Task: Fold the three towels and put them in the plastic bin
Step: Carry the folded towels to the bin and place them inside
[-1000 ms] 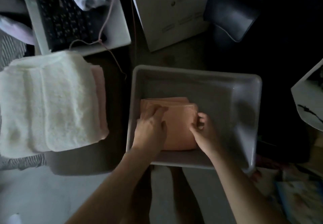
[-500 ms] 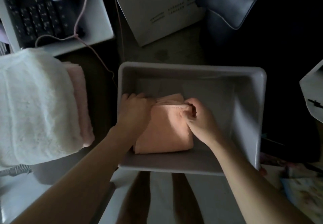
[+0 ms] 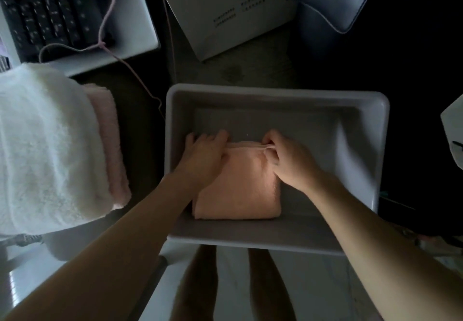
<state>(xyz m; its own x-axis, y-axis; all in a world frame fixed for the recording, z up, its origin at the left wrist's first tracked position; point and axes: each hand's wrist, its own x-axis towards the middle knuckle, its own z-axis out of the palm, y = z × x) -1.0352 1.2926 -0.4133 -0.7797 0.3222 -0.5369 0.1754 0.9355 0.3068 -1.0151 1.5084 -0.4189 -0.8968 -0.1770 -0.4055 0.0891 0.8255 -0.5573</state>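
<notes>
Folded peach-pink terry towel (image 3: 238,190) lies flat on the floor of the grey rectangular plastic bin (image 3: 360,145), in the bin's left half, with its near edge close to the bin's front wall. From my remote seat I see both bare hands down inside the bin on that towel. My left hand (image 3: 204,154) rests over the towel's far left corner with the fingers laid fairly straight, their tips reaching past the towel toward the bin's left wall; it presses rather than grips, as far as I can tell in this dim light. My right hand (image 3: 288,160) sits at the towel's far right corner, fingers curled, pinching a thin hem of the cloth between thumb and fingertips. The two hands are apart, with the towel's far edge showing between them.

Left of the bin and well apart from it, a thick white fluffy folded towel (image 3: 47,150) lies on top of a pale pink folded towel (image 3: 110,140), whose long edge peeks out on the side facing the bin. Beyond the bin to the left, a black keyboard (image 3: 47,15) sits in a white tray, and a thin pink cord (image 3: 130,70) trails from it toward the bin's far left corner. Straight beyond the bin stands a white cardboard box (image 3: 218,7) with small printed marks, and a dark padded cushion (image 3: 335,2) lies beyond the bin to the right. My bare legs (image 3: 200,283) show just below the bin's front rim.
</notes>
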